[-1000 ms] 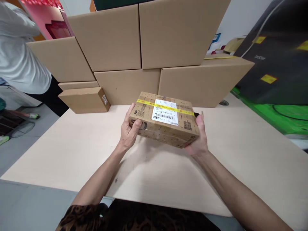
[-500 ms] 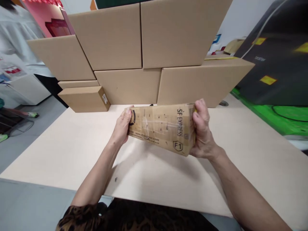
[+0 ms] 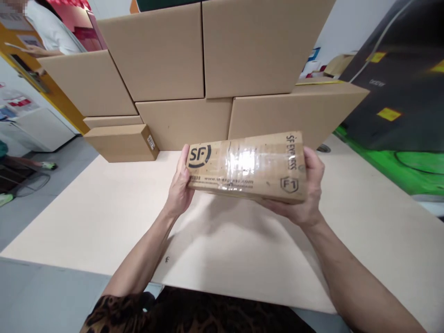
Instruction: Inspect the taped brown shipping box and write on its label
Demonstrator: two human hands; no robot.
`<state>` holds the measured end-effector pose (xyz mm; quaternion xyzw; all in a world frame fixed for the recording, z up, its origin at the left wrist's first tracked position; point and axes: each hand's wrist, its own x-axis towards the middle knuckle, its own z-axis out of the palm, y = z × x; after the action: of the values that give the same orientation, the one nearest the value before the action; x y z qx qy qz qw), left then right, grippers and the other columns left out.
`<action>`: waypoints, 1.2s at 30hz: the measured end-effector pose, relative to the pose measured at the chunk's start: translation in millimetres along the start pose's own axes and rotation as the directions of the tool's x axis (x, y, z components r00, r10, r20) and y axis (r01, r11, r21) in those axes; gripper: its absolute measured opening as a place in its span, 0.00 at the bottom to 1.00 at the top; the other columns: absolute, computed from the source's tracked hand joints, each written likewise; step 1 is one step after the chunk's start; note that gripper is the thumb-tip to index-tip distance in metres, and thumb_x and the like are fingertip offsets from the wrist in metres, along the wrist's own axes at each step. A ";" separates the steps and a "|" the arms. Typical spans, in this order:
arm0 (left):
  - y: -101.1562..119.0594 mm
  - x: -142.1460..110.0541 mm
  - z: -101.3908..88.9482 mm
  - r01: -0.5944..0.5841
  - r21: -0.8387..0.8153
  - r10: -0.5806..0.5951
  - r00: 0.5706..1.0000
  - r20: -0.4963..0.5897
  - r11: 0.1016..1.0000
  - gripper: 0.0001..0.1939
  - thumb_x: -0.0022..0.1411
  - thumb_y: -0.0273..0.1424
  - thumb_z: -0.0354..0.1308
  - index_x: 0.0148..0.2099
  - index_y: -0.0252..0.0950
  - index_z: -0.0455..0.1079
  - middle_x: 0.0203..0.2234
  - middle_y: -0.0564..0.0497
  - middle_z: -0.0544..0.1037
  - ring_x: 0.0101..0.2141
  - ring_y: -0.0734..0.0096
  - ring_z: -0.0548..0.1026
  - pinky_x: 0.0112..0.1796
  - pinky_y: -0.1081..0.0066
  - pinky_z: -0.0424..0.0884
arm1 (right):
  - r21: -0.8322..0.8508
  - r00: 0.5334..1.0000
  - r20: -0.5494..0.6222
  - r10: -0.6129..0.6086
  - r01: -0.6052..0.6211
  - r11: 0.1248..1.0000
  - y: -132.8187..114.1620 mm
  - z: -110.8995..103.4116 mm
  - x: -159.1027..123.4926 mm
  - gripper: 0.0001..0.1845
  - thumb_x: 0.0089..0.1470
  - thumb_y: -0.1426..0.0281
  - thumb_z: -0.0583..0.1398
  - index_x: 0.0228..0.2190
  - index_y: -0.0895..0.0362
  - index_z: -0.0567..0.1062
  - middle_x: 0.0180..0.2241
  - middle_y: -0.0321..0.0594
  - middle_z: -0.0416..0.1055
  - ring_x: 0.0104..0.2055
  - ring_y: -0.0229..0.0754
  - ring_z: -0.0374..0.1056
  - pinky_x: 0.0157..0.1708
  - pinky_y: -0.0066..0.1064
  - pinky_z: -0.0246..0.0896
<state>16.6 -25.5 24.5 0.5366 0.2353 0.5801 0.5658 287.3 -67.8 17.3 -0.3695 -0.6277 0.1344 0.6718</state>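
Observation:
A small brown cardboard parcel (image 3: 247, 165) with clear tape and black printed logos is held in the air above the pale table (image 3: 104, 217). My left hand (image 3: 181, 187) grips its left end, thumb on the near face. My right hand (image 3: 308, 189) cups its right end from below and behind. The printed, taped face points toward me; its white label is out of sight.
A wall of large plain cardboard boxes (image 3: 204, 69) stands along the table's far edge, with a small flat box (image 3: 121, 143) at its left foot. A person in white (image 3: 52, 32) is at the far left. A black and green surface (image 3: 398, 106) lies to the right.
Both hands have turned the parcel over: the labelled face with yellow tape rolled away and the taped face with the logo came round toward me. The parcel also rose slightly.

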 end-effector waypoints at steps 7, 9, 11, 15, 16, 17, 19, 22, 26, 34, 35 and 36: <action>-13.9 -5.5 4.5 -0.219 0.367 0.225 0.974 0.029 0.904 0.44 0.72 0.54 0.56 0.80 0.46 0.44 0.72 0.42 0.65 0.74 0.51 0.58 0.74 0.50 0.49 | 0.344 0.879 -0.072 0.472 -0.423 0.839 -13.5 23.4 -9.1 0.48 0.41 0.56 0.77 0.62 0.43 0.69 0.55 0.41 0.78 0.57 0.60 0.76 0.59 0.64 0.72; -10.0 -5.9 3.1 -0.202 0.391 0.195 0.979 0.058 0.898 0.45 0.71 0.54 0.56 0.80 0.46 0.45 0.72 0.41 0.65 0.72 0.50 0.62 0.73 0.50 0.52 | 0.409 0.822 -0.073 0.565 -0.492 0.768 -13.6 25.2 -9.1 0.43 0.43 0.57 0.76 0.59 0.46 0.71 0.52 0.42 0.81 0.54 0.61 0.79 0.56 0.64 0.75; -5.3 -6.7 0.4 -0.151 0.372 0.123 0.988 0.098 0.916 0.47 0.69 0.54 0.60 0.80 0.47 0.45 0.72 0.41 0.66 0.71 0.48 0.63 0.73 0.49 0.55 | 0.467 0.777 -0.045 0.628 -0.539 0.701 -10.3 23.5 -6.5 0.36 0.45 0.57 0.74 0.55 0.48 0.74 0.50 0.43 0.83 0.53 0.62 0.80 0.55 0.64 0.76; -3.1 -8.8 -6.1 -0.040 0.311 -0.020 0.982 0.187 0.950 0.56 0.59 0.52 0.71 0.80 0.50 0.45 0.74 0.42 0.63 0.73 0.41 0.60 0.71 0.44 0.57 | 0.487 0.786 0.079 0.613 -0.567 0.665 1.9 16.1 2.9 0.22 0.53 0.54 0.68 0.47 0.49 0.80 0.45 0.42 0.85 0.55 0.63 0.80 0.59 0.66 0.73; -4.5 -9.1 -7.3 -0.020 0.314 -0.043 0.981 0.192 0.949 0.57 0.58 0.51 0.72 0.80 0.51 0.45 0.75 0.43 0.61 0.73 0.40 0.59 0.71 0.43 0.57 | 0.478 0.793 0.115 0.598 -0.572 0.667 4.4 15.3 4.7 0.20 0.55 0.53 0.66 0.45 0.49 0.81 0.44 0.42 0.86 0.56 0.63 0.80 0.59 0.66 0.73; -6.4 -9.0 -8.3 -0.007 0.325 -0.055 0.982 0.182 0.946 0.57 0.58 0.50 0.72 0.80 0.52 0.46 0.76 0.44 0.59 0.74 0.41 0.58 0.71 0.43 0.56 | 0.473 0.790 0.143 0.596 -0.584 0.660 6.3 15.3 5.6 0.19 0.55 0.52 0.66 0.44 0.49 0.81 0.42 0.42 0.86 0.57 0.63 0.80 0.59 0.66 0.73; -10.2 -7.2 -9.6 -0.001 0.345 -0.046 0.991 0.129 0.939 0.54 0.60 0.48 0.72 0.80 0.52 0.47 0.77 0.46 0.55 0.75 0.44 0.56 0.73 0.44 0.52 | 0.479 0.749 0.148 0.646 -0.626 0.615 7.7 17.9 4.8 0.20 0.53 0.51 0.68 0.43 0.49 0.81 0.42 0.42 0.86 0.56 0.63 0.80 0.58 0.64 0.74; -12.8 0.3 -11.4 0.023 0.286 -0.031 0.999 0.022 0.958 0.51 0.61 0.48 0.70 0.79 0.53 0.49 0.77 0.48 0.56 0.76 0.48 0.55 0.74 0.48 0.51 | 0.479 0.681 0.090 0.727 -0.670 0.568 5.9 25.3 -1.8 0.31 0.43 0.53 0.74 0.49 0.48 0.79 0.48 0.40 0.85 0.55 0.61 0.80 0.57 0.61 0.76; -9.7 12.1 -12.9 0.156 0.119 -0.147 0.986 -0.080 0.981 0.49 0.61 0.54 0.68 0.78 0.52 0.52 0.74 0.46 0.64 0.73 0.49 0.62 0.71 0.49 0.60 | 0.404 0.748 0.117 0.653 -0.637 0.656 6.9 31.3 -10.6 0.43 0.37 0.59 0.76 0.56 0.43 0.73 0.56 0.38 0.80 0.60 0.59 0.76 0.61 0.59 0.72; -2.3 9.4 -5.7 0.174 0.145 -0.164 0.984 -0.075 0.974 0.47 0.58 0.49 0.73 0.73 0.47 0.59 0.65 0.41 0.75 0.64 0.49 0.73 0.64 0.51 0.71 | 0.228 0.891 0.150 0.428 -0.452 0.862 12.4 27.0 -21.2 0.56 0.46 0.56 0.73 0.71 0.40 0.56 0.65 0.44 0.69 0.63 0.59 0.71 0.58 0.60 0.72; -1.9 8.1 -4.2 0.153 0.177 -0.138 0.986 -0.094 0.972 0.46 0.57 0.49 0.74 0.72 0.45 0.60 0.62 0.40 0.76 0.62 0.49 0.75 0.63 0.51 0.72 | 0.170 0.917 0.156 0.366 -0.390 0.905 10.6 26.5 -23.0 0.58 0.48 0.56 0.72 0.73 0.40 0.51 0.66 0.45 0.67 0.64 0.59 0.70 0.58 0.61 0.73; -1.9 6.7 -2.4 0.126 0.217 -0.102 0.988 -0.118 0.968 0.46 0.57 0.50 0.74 0.71 0.43 0.61 0.60 0.40 0.77 0.61 0.48 0.76 0.62 0.51 0.73 | 0.098 0.942 0.163 0.293 -0.311 0.945 8.3 26.2 -24.8 0.60 0.49 0.56 0.72 0.74 0.39 0.47 0.67 0.46 0.65 0.66 0.60 0.68 0.58 0.61 0.72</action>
<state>16.6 -18.1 24.4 0.5509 0.3594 0.5441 0.5208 260.6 -69.4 -8.3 -0.4087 -0.6017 0.3007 0.6168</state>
